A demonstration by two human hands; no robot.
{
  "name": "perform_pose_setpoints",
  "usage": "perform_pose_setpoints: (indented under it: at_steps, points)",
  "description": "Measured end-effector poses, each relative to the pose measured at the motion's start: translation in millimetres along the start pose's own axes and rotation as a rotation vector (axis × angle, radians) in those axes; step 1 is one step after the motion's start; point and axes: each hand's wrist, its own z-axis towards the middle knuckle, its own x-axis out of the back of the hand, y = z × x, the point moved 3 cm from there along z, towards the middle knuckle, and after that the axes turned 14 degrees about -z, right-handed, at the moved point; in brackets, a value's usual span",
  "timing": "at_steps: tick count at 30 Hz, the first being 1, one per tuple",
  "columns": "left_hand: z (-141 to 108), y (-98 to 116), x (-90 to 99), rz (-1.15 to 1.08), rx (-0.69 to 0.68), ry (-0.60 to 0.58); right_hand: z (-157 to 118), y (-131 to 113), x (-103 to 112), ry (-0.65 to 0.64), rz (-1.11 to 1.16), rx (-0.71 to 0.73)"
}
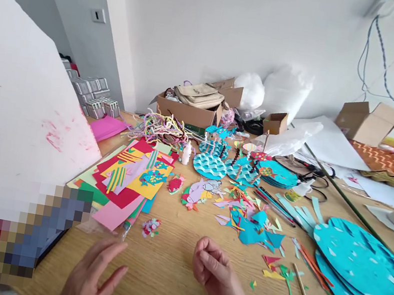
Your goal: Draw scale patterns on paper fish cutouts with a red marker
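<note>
Your left hand [94, 272] is spread fairly wide above the wooden table [167, 274], thumb apart from the fingers; your right hand [212, 267] is loosely curled, thumb against the bent fingers, and you cannot tell whether anything is hidden inside it. Between and beyond them, on the bare wood, sits a small heap of tiny paper bits [151, 228], mostly pink, lilac and red with some green, loosely piled. Just left of it you have a pink rectangular paper sheet [114, 212], flat and smooth, on the near edge of a layered stack of coloured paper [127, 196]. On the stack lie blue fish-shaped paper cutouts [153, 178] with coloured spots, and yellow and green striped ones [116, 180]. Farther off stands a small white plastic bottle [186, 153]. To the right, a white squeeze bottle [298, 190] leans, its yellow-green label too small for you to read.
</note>
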Motion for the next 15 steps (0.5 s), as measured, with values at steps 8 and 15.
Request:
perform_pose_setpoints:
  at_steps: [8, 15]
  points:
    - [-30, -64, 47.5, 0.312, 0.19, 0.009, -1, 1, -3, -0.012, -0.043, -0.028]
    - [-80, -108, 77.7, 0.447, 0.459, 0.08, 0, 0, -2, 0.005, -0.042, -0.024]
